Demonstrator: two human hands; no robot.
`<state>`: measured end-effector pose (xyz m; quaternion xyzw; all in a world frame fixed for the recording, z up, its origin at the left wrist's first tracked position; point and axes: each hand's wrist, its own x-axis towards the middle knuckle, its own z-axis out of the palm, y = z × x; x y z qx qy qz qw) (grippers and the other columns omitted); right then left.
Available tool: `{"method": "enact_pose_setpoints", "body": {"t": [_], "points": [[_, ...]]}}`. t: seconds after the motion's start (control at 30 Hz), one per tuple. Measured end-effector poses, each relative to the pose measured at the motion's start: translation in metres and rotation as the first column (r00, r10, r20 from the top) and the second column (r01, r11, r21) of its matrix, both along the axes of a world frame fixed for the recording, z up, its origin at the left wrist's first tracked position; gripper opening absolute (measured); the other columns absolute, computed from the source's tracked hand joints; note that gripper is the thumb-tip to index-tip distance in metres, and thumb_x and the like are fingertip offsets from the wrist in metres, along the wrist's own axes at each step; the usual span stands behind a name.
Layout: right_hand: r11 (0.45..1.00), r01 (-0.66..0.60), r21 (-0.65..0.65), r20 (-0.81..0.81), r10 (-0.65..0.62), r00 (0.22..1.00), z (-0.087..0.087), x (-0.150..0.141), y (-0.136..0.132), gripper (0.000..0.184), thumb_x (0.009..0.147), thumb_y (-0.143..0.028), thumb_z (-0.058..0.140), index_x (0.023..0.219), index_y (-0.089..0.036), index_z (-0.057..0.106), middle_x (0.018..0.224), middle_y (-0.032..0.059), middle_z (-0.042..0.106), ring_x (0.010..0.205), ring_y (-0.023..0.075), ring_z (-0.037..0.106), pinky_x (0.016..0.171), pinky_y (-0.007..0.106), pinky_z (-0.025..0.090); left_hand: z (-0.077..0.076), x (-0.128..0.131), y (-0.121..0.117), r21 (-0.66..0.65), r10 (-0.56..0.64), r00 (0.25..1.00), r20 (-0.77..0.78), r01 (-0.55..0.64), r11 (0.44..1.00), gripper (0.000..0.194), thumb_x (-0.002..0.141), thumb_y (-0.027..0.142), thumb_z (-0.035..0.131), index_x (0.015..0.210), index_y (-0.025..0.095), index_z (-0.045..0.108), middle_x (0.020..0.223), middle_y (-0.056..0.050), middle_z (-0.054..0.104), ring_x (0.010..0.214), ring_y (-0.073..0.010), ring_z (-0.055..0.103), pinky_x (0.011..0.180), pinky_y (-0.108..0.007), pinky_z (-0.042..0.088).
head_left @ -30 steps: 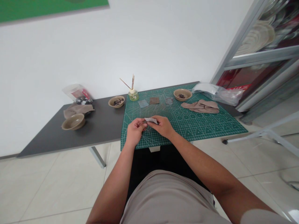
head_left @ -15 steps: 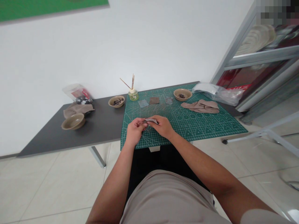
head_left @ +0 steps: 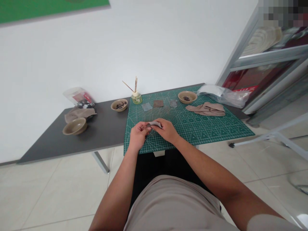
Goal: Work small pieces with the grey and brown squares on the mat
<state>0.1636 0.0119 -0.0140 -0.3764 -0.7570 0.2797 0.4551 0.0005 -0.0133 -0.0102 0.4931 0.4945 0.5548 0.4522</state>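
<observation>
Two hands pinch a small gray piece between them, over the near part of the green mat.
The right hand pinches its right side and the left hand pinches near its left end; I can't tell what hides under the fingers. Half a second ago the piece looked thinner, more on its edge. Now more of its bent top shows, and the hands have hardly moved, so I think the fingers are just turning it a little. Past the hands lie a pale blue square, a brown square and a gray square. Beyond the right hand are a bowl of dark bits and a crumpled cloth.
</observation>
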Motion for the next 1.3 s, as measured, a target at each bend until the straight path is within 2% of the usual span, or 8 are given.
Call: {"method": "enact_pose_setpoints", "body": {"t": [0.1,0.37,0.57,0.77,1.07,1.3], "points": [[0.999,0.027,-0.017,0.002,-0.027,1.0,0.0004,-0.0001,0.0,0.011,0.086,-0.029,0.069,0.092,-0.02,0.07,0.083,0.0011,0.07,0.077,0.0163,0.063,0.071,0.027,0.045,-0.0017,0.0,0.0006,0.008,0.002,1.0,0.007,-0.002,1.0,0.02,0.064,0.024,0.074,0.082,0.018,0.069,0.064,0.002,0.064,0.054,-0.0095,0.051,0.054,-0.023,0.043],[0.998,-0.027,-0.052,0.013,0.028,1.0,0.0043,0.0027,-0.0011,0.014,0.088,-0.03,0.067,0.096,-0.023,0.076,0.084,0.0004,0.074,0.074,0.0151,0.065,0.069,0.026,0.044,-0.0014,-0.0005,-0.0004,0.012,-0.009,1.0,0.008,0.009,1.0,0.019,0.065,0.022,0.073,0.084,0.018,0.069,0.064,0.003,0.062,0.054,-0.009,0.051,0.054,-0.022,0.042],[0.999,0.017,-0.045,0.021,-0.016,1.0,0.0025,0.0022,-0.0014,0.013,0.086,-0.03,0.069,0.092,-0.022,0.077,0.079,0.0007,0.073,0.071,0.0152,0.064,0.066,0.026,0.043,-0.0014,-0.0006,-0.0015,0.012,-0.011,1.0,0.004,0.011,1.0,0.018,0.066,0.022,0.073,0.082,0.018,0.068,0.062,0.003,0.06,0.054,-0.0093,0.051,0.054,-0.022,0.042],[0.999,-0.014,-0.048,0.049,0.017,0.999,0.0048,0.004,-0.0024,0.019,0.089,-0.032,0.065,0.099,-0.022,0.078,0.083,0.0012,0.075,0.075,0.0158,0.067,0.068,0.025,0.043,-0.0039,-0.0018,0.0003,0.026,-0.004,1.0,-0.018,0.005,1.0,0.02,0.065,0.025,0.074,0.083,0.018,0.068,0.061,0.004,0.061,0.053,-0.0087,0.05,0.053,-0.022,0.042],[0.998,0.041,-0.047,0.051,-0.039,0.998,0.0052,0.0023,-0.0033,0.015,0.086,-0.032,0.069,0.087,-0.02,0.078,0.074,0.0002,0.071,0.067,0.0139,0.061,0.063,0.024,0.039,-0.007,-0.0019,0.001,0.042,0.0,1.0,-0.017,0.001,0.999,0.019,0.066,0.023,0.073,0.084,0.018,0.068,0.058,0.005,0.057,0.051,-0.0085,0.049,0.052,-0.022,0.04],[0.998,-0.002,-0.056,0.054,0.005,0.999,0.0043,0.003,-0.0022,0.016,0.088,-0.033,0.067,0.091,-0.021,0.078,0.078,0.0002,0.072,0.07,0.0142,0.062,0.064,0.024,0.039,-0.0035,-0.0005,-0.0008,0.036,0.005,1.0,-0.017,-0.004,0.999,0.019,0.065,0.022,0.073,0.082,0.018,0.066,0.06,0.005,0.058,0.051,-0.0086,0.049,0.052,-0.022,0.041]]}}
